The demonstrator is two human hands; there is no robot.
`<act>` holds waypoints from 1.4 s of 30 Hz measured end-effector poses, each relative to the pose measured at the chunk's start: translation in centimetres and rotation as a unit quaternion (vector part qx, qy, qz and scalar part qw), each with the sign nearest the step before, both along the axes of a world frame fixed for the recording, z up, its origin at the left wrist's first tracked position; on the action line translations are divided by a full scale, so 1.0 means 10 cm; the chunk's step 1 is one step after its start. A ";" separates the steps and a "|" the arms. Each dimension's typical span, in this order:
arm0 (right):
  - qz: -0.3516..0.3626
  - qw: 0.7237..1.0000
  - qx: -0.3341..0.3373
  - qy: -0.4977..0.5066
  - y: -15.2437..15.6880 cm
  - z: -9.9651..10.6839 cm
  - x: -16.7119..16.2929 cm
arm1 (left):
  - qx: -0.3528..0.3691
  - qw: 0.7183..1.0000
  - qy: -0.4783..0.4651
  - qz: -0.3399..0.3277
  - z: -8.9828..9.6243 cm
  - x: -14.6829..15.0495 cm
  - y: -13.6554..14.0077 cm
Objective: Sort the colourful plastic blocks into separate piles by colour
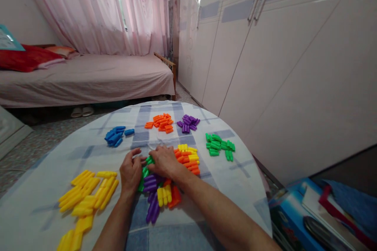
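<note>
A mixed heap of ridged plastic building pieces lies at the middle of the table, with orange pieces (187,159), purple pieces (151,183), yellow pieces (164,196) and green pieces (145,174) in it. My left hand (131,170) rests against the heap's left side, fingers slightly apart, tips close to the green pieces. Over the top of the heap, my right hand (163,160) curls its fingers onto a green piece (150,160). Its palm hides part of the heap, and I cannot see how firmly it grips.
Sorted piles surround the heap on the checked tablecloth (141,239): yellow (88,194) at left, blue (114,136), orange (161,122) and purple (188,123) behind, green (219,145) at right. A wardrobe (265,66) stands right, a bed (88,74) behind, a blue box (297,219) lower right.
</note>
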State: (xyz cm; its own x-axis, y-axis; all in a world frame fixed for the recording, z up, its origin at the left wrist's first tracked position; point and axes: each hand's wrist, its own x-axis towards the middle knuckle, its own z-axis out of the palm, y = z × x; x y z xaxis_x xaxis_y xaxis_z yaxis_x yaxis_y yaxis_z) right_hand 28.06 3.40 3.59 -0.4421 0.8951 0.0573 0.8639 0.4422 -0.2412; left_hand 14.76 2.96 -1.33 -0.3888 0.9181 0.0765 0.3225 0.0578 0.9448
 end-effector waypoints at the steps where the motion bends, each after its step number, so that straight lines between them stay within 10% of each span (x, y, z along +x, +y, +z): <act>1: -0.009 1.000 0.003 -0.007 0.02 -0.02 -0.04 | 0.000 1.000 -0.006 0.000 0.01 0.00 0.00; 8: -0.041 0.996 0.054 0.055 0.05 0.04 0.07 | 0.000 1.000 0.008 0.001 0.00 0.00 0.00; 15: -0.189 0.954 0.173 0.158 -0.25 0.19 1.27 | -0.001 0.998 0.059 -0.020 -0.05 -0.02 0.02; 21: -0.314 0.931 0.175 0.064 -0.53 -0.12 2.04 | 0.002 0.997 0.074 -0.030 -0.13 -0.06 0.06; 30: -0.403 0.903 0.139 0.057 -0.49 -0.65 2.10 | -0.007 0.996 0.086 -0.035 -0.17 -0.08 0.07; 42: -0.368 0.909 0.186 0.057 -0.02 -0.63 2.13 | 0.019 0.995 0.094 -0.032 -0.10 -0.04 0.04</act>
State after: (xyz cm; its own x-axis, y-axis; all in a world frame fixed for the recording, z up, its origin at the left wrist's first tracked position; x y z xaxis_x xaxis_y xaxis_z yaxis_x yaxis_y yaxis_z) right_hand 49.41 3.16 -2.76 0.2965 0.8553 0.4249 0.9375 -0.1759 -0.3002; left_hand 14.38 3.35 -2.37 -0.3046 0.9359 0.1771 0.4959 -0.0030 0.8684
